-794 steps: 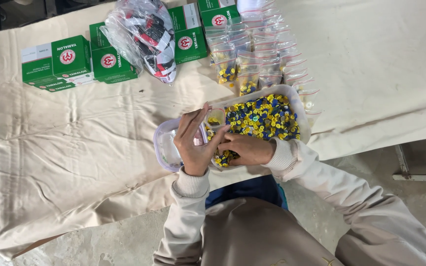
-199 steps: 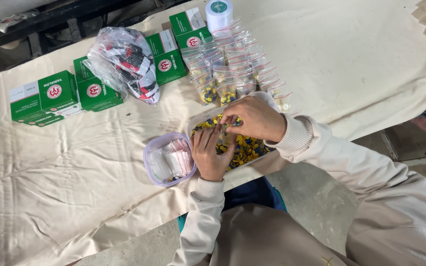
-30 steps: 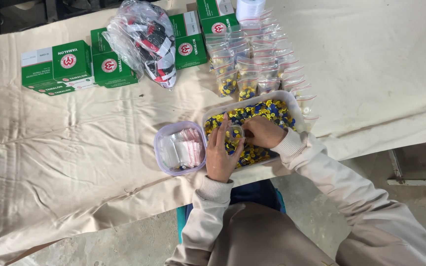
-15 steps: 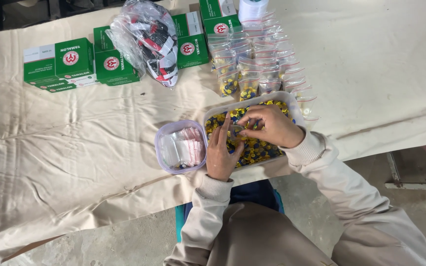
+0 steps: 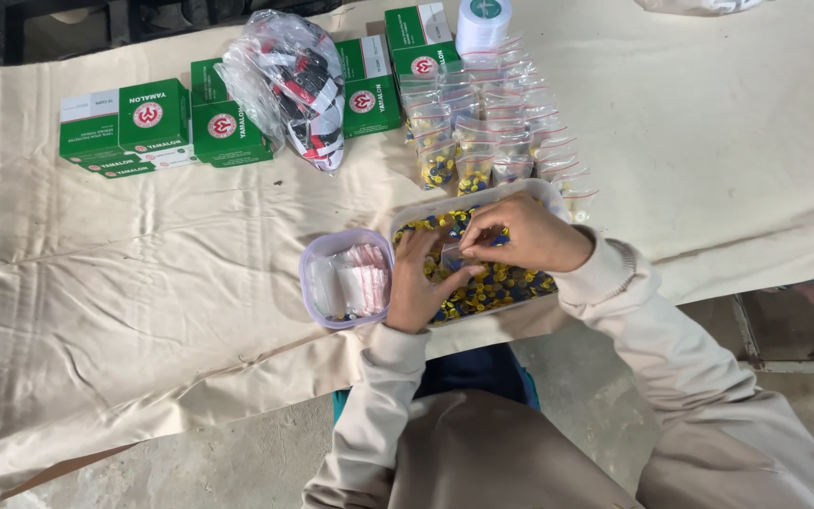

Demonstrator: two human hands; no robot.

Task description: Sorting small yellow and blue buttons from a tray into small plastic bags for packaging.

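A small clear bag (image 5: 456, 256) is pinched between the left hand (image 5: 423, 287) and the right hand (image 5: 523, 233), fingers of both closed on its edges, over the tray (image 5: 546, 191) of yellow and blue pieces (image 5: 487, 287) near the table's front edge. The bag is judged very light, limp and slick, so it is best taken by its top rim, one lip in each hand, to keep the mouth open; the pieces look small, hard and light, apt to roll or scatter, and are best pinched a few at a time. Just left of the tray, touching the left hand's side, a round tub (image 5: 317, 259) of empty bags (image 5: 362, 283) is seen. Filled bags (image 5: 482, 123) are laid in rows beyond the tray, toward the back edge, with a white roll (image 5: 482, 21) behind them. Green boxes (image 5: 153, 118) and a clear sack (image 5: 289, 80) lie at the back left on the cloth (image 5: 143, 283).
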